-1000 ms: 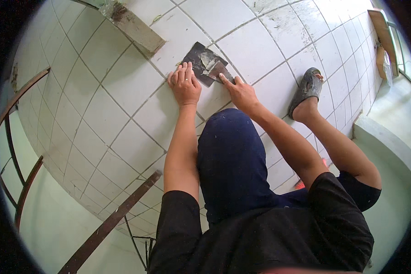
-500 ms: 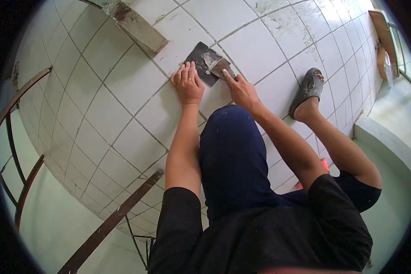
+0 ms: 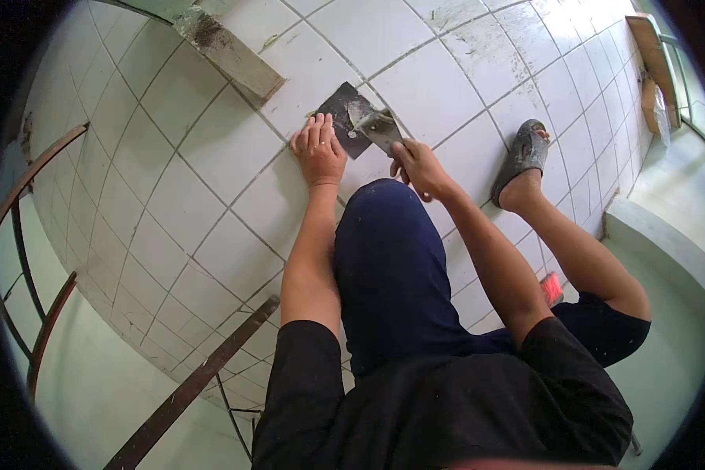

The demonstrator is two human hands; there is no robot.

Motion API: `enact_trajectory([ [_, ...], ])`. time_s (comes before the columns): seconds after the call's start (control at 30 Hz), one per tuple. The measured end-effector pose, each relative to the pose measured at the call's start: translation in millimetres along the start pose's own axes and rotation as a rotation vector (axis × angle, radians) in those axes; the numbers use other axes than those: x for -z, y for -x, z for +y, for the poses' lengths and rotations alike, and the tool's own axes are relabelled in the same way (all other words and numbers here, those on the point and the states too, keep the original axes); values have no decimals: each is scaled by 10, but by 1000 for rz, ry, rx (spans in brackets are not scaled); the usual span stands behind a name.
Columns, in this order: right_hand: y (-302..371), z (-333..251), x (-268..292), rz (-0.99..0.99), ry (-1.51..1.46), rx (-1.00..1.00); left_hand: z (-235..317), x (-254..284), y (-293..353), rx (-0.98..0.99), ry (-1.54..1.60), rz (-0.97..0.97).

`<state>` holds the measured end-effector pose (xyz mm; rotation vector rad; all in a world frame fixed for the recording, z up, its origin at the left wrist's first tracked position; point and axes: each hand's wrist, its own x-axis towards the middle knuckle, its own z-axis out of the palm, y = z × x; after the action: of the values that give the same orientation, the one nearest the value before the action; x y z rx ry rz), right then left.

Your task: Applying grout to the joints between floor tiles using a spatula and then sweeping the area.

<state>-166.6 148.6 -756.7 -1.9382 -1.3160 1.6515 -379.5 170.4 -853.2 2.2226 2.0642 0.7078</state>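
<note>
A dark, square, flat piece lies on the white tiled floor, with grey paste smeared over its right half. My left hand rests with fingers outstretched along its left side, fingertips at or on its edge. In my right hand is a putty knife, gripped by the handle, its broad metal blade over the right part of the dark piece. Some grey paste shows on the blade. Whether the blade touches the piece, I cannot tell.
A stained rectangular block lies beyond my left hand. My foot in a dark clog is at the right. Brown railings stand at the left, and a red object lies near my right arm. A wooden board leans at far right.
The putty knife blade has tilted and shifted slightly right, and my right hand has turned with it, showing more of its fingers. My left hand stays beside the dark piece.
</note>
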Motion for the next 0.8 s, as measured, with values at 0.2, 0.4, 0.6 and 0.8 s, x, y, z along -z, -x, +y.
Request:
enact_trajectory([
  [0.2,-281,92,-127,-53,-29,-319,9,-27,-21,3,11,7],
  [0.4,-161,197,-18,-80,3,-385,15,-20,-28,-12,-20,-8],
  [0.6,234,106,33,117,15,-397,-71,13,39,-3,-27,-18],
  [0.8,-145,-152,36,96,46,-296,39,7,-49,-18,-16,-23],
])
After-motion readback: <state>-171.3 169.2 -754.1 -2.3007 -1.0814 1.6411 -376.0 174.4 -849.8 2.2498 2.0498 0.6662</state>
